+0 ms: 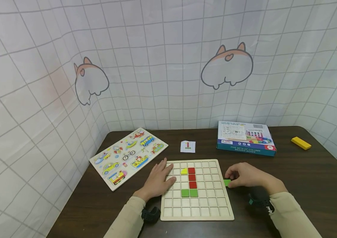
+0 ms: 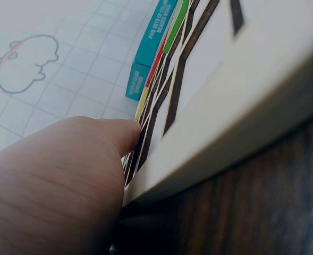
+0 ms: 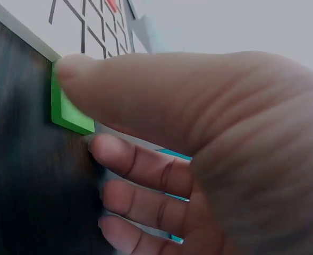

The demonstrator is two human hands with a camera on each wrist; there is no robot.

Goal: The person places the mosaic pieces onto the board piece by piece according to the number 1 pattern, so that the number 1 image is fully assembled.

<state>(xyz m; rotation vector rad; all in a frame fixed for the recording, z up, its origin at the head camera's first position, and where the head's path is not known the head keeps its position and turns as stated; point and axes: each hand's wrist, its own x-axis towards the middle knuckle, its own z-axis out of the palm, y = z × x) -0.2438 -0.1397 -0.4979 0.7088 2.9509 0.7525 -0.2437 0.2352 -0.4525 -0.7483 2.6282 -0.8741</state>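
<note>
A pale wooden grid board [image 1: 204, 211] lies flat on the table. Set in its squares are red tiles [image 1: 192, 177] in a column, two green tiles [image 1: 189, 193] side by side below them, and one yellow piece [image 1: 184, 171] with a cut corner. My left hand [image 1: 156, 180] rests with spread fingers on the board's left edge; its thumb [image 2: 125, 135] touches the grid. Against the board's right edge lies a loose green square tile [image 3: 74, 114]. My right hand [image 1: 247, 177] pinches this tile, thumb on top; the index fingertip is hidden in the right wrist view.
Behind the board lies a small card [image 1: 187, 146] printed with a coloured grid pattern. A picture puzzle board [image 1: 116, 165] is at the left. At the back right are a flat blue box [image 1: 246, 138] and a yellow block [image 1: 301, 143]. A white gridded curtain [image 1: 162, 66] surrounds the table.
</note>
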